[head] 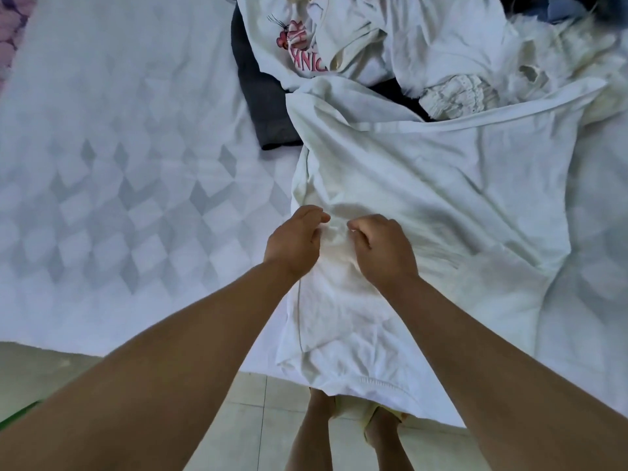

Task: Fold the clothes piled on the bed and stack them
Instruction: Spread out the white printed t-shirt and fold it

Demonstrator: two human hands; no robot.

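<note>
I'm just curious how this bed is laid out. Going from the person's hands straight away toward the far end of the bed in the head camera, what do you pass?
Left hand and right hand gripping the white garment → dark grey garment → white shirt with pink print in the clothes pile.

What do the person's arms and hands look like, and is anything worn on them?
Both forearms are bare up to the picture's edge: no sleeves show. The left hand and right hand wear no gloves. No watch, bracelet or ring is visible on the wrists or on the fingers that show.
</note>
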